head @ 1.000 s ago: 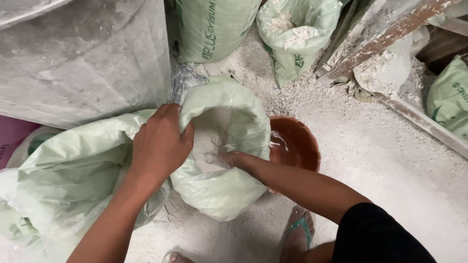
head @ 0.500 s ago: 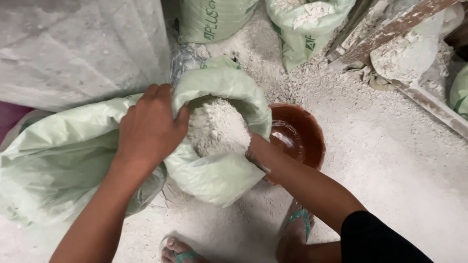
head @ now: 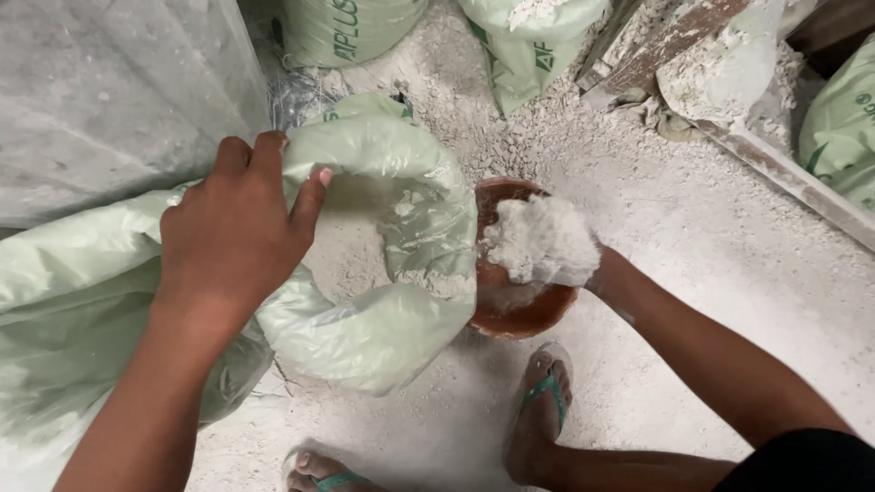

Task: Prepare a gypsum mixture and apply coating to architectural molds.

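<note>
Fingers of the left hand clench the pale green sack's rim, while the right hand cups white powder over the brown bowl.

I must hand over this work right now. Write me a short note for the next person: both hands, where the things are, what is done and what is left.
Left hand: grips the rolled rim of the open pale green sack, holding its mouth open.
Right hand: coated in white powder, carries a heaped handful over the brown bowl.
Bowl: on the floor beside the sack, touching it, some powder already inside.
Done: a handful lifted out of the sack.
Left: that handful is not yet in the bowl; the sack holds more powder.
</note>
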